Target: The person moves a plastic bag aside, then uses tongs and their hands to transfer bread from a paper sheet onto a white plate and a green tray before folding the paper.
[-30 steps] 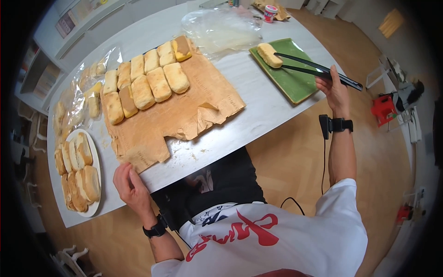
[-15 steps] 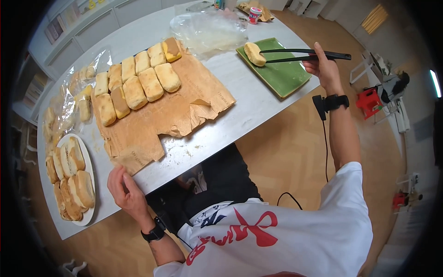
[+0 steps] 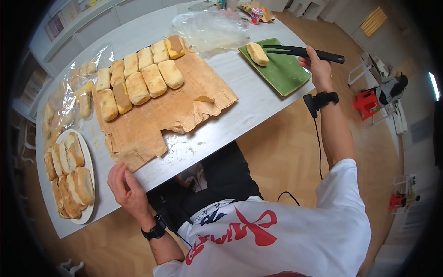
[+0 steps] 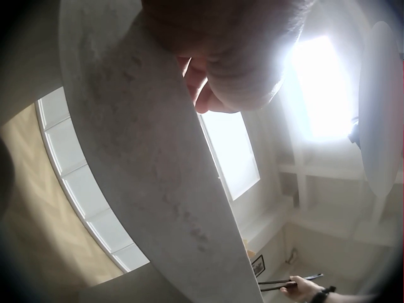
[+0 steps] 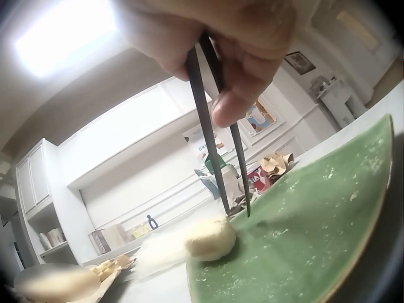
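My right hand (image 3: 317, 69) grips black tongs (image 3: 304, 51) over the green plate (image 3: 288, 76). One bread roll (image 3: 257, 54) lies at the plate's left end, and the tongs' tips stand just off it, touching nothing. In the right wrist view the tongs (image 5: 205, 120) point down beside the roll (image 5: 211, 239), their tips a little apart. My left hand (image 3: 128, 191) rests at the table's front edge by the corner of the brown paper (image 3: 203, 87), fingers loosely bent. Two rows of rolls (image 3: 138, 87) lie on that paper.
An oval white plate (image 3: 93, 184) of rolls stands at the left, below clear bags (image 3: 69, 101) holding more rolls. Another clear bag (image 3: 210, 30) lies at the back, near a small red and white tub (image 3: 256, 16). A red stool (image 3: 367, 104) stands on the floor at right.
The roll rests on the green plate, released from the tongs, whose tips have drawn away to the right. My left hand has stayed by the paper's corner.
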`<state>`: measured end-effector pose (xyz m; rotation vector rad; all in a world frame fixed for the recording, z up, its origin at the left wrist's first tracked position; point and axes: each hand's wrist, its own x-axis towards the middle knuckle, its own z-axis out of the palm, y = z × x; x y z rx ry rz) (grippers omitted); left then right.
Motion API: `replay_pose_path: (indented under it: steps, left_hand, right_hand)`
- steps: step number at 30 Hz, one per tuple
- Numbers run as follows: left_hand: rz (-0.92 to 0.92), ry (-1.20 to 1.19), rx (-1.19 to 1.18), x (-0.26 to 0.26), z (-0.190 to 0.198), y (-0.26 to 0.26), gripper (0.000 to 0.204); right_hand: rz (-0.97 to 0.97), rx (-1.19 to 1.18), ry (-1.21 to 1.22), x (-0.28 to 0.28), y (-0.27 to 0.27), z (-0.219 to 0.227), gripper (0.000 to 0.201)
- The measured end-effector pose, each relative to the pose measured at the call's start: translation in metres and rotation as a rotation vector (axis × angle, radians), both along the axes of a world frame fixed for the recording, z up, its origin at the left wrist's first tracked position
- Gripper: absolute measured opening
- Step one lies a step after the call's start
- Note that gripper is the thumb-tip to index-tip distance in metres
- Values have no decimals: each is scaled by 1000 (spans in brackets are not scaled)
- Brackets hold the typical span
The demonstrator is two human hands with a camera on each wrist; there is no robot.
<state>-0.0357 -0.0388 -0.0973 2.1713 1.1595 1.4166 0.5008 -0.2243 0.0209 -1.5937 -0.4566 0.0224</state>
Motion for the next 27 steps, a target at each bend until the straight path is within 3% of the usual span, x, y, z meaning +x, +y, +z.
replay_pose_path:
  steps: [11, 21, 27]
  left_hand:
    - [6, 25, 4, 2, 4, -2, 15]
    - [7, 59, -4, 4, 5, -3, 15]
    - [-2, 61, -3, 3, 4, -2, 15]
  right_hand:
    - [-8, 47, -60, -10, 8, -5, 34]
    - [-196, 162, 68, -28, -49, -10, 32]
    - [-103, 245, 104, -23, -35, -37, 32]
